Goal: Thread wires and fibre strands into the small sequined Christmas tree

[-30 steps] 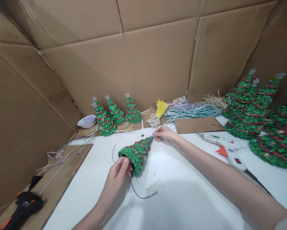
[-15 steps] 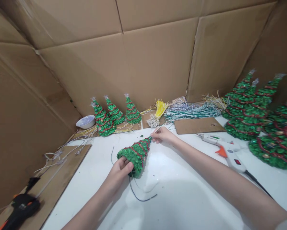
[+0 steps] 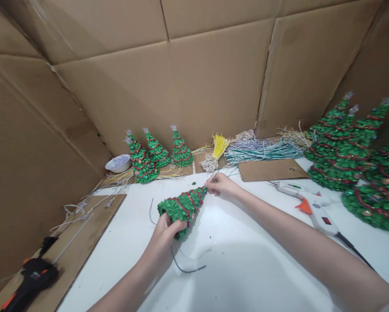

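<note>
A small green Christmas tree point(image 3: 181, 206) with red garland lies tilted over the white tabletop, its base toward me and its tip to the right. My left hand point(image 3: 165, 234) is closed round the base, fingers inside the hollow rim and thumb outside. At the tip, my right hand point(image 3: 221, 184) pinches a thin pale wire-like strand point(image 3: 215, 174); whether it is wire or a slim tool is hard to make out. A dark wire point(image 3: 185, 271) trails from below the base, and another thin one point(image 3: 150, 212) curves out on the left.
Finished-looking trees point(image 3: 181, 149) stand at the back beside a white bowl point(image 3: 118, 164). Yellow wires point(image 3: 219, 147) and green wires point(image 3: 266, 151) lie behind a cardboard piece point(image 3: 272, 170). A white glue gun point(image 3: 316, 208) and larger trees point(image 3: 339, 147) are right; a black glue gun point(image 3: 35, 277) is left.
My left hand has shifted its grip, the thumb now lying further across the base, and the tree has turned slightly. The right hand keeps its pinch at the tip. The view has shifted slightly.
</note>
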A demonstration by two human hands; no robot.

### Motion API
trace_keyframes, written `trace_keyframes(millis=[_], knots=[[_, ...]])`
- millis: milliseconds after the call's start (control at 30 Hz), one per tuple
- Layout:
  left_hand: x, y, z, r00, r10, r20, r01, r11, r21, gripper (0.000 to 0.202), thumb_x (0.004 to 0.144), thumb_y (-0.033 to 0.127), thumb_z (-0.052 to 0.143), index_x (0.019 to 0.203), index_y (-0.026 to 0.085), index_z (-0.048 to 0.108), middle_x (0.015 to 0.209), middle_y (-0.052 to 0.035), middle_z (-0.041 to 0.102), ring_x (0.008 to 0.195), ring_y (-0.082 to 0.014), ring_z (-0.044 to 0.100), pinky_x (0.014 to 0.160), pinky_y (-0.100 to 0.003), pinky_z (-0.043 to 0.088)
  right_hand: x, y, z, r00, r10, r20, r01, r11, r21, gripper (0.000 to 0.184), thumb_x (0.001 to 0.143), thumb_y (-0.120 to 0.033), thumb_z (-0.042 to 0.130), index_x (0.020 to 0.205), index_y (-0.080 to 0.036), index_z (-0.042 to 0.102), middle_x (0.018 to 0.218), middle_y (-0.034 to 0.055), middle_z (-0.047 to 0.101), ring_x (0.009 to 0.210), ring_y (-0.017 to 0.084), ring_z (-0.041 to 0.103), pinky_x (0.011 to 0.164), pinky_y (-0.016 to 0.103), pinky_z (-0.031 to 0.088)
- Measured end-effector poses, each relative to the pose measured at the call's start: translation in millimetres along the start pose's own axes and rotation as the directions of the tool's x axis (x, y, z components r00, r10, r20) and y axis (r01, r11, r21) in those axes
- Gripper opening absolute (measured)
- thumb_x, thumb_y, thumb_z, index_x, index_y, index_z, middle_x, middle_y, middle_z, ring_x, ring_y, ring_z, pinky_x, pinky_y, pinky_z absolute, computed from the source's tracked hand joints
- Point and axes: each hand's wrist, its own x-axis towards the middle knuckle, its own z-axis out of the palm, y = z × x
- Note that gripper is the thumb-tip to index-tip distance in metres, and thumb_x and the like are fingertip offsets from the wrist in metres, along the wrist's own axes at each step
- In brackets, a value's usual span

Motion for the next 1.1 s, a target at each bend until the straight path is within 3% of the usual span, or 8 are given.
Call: trace_keyframes(millis=[200, 433, 567, 733, 900, 967, 1100], knots=[[4, 3, -7.9, 0.982, -0.080, -0.171, 0.062, 0.992, -0.109, 0.019, 0.054, 0.016, 0.059, 0.074, 0.016, 0.057, 0.068, 0.0018, 0.061, 0.066, -0.0135, 0.054, 0.055, -0.020, 0.040, -4, -2, 5, 0.999, 0.054, 0.002, -0.054, 0.998, 0.040, 0.011, 0.072, -0.017, 0.061, 0.064, -0.014, 0.054, 0.038, -0.0023, 0.056, 0.029, 0.009, 0.049, 0.028, 0.016, 0.037], [6, 6, -6.4, 0.983, -0.069, -0.170, 0.045, 0.989, -0.142, 0.015, 0.053, 0.014, 0.060, 0.067, 0.017, 0.057, 0.060, 0.0035, 0.060, 0.059, -0.0115, 0.053, 0.054, -0.019, 0.041, -4, 4, 12, 0.997, 0.072, -0.015, -0.070, 0.990, 0.123, 0.014, 0.072, -0.016, 0.062, 0.063, -0.015, 0.051, 0.034, -0.0053, 0.052, 0.027, 0.007, 0.046, 0.026, 0.014, 0.034], [6, 3, -7.6, 0.988, -0.061, -0.139, 0.044, 0.991, -0.123, 0.019, 0.054, 0.015, 0.059, 0.072, 0.017, 0.059, 0.066, 0.0019, 0.063, 0.068, -0.0141, 0.057, 0.058, -0.019, 0.042, -7, 0, 10, 0.997, 0.081, 0.011, -0.081, 0.990, 0.115, 0.016, 0.071, -0.017, 0.066, 0.061, -0.014, 0.053, 0.033, -0.0052, 0.052, 0.026, 0.005, 0.043, 0.026, 0.013, 0.032], [7, 3, -9.2, 0.993, -0.047, -0.111, 0.038, 0.996, -0.086, 0.019, 0.056, 0.016, 0.059, 0.074, 0.016, 0.060, 0.069, 0.0009, 0.065, 0.074, -0.0157, 0.058, 0.059, -0.019, 0.041, -11, -12, 0, 0.989, 0.126, 0.081, -0.133, 0.988, 0.082, 0.020, 0.069, -0.025, 0.070, 0.062, -0.013, 0.055, 0.038, -0.0041, 0.052, 0.033, 0.008, 0.051, 0.027, 0.014, 0.033], [4, 4, -8.6, 0.998, -0.043, -0.044, 0.041, 0.998, -0.058, 0.014, 0.058, 0.016, 0.058, 0.072, 0.016, 0.060, 0.071, -0.0009, 0.065, 0.078, -0.0179, 0.059, 0.063, -0.021, 0.042, -13, -19, -4, 0.979, 0.199, 0.049, -0.201, 0.978, 0.058, 0.041, 0.086, -0.047, 0.044, 0.069, -0.013, 0.058, 0.048, -0.0005, 0.055, 0.032, 0.006, 0.049, 0.026, 0.015, 0.029], [4, 4, -8.4, 0.997, -0.049, -0.055, 0.046, 0.997, -0.057, 0.015, 0.057, 0.016, 0.058, 0.072, 0.016, 0.059, 0.070, -0.0007, 0.064, 0.076, -0.0177, 0.059, 0.063, -0.022, 0.042, -12, -20, -2, 0.977, 0.214, 0.021, -0.214, 0.976, 0.046, 0.044, 0.090, -0.044, 0.033, 0.073, -0.013, 0.058, 0.051, -0.0003, 0.056, 0.031, 0.005, 0.048, 0.027, 0.016, 0.029], [5, 5, -7.7, 0.990, -0.060, -0.130, 0.052, 0.997, -0.057, 0.017, 0.055, 0.017, 0.059, 0.071, 0.016, 0.056, 0.069, 0.0014, 0.063, 0.072, -0.0156, 0.057, 0.059, -0.021, 0.040, -10, -15, 4, 0.977, 0.212, -0.027, -0.212, 0.977, -0.010, 0.037, 0.092, -0.034, 0.029, 0.082, -0.014, 0.057, 0.043, -0.0047, 0.048, 0.026, 0.005, 0.039, 0.028, 0.017, 0.024]])
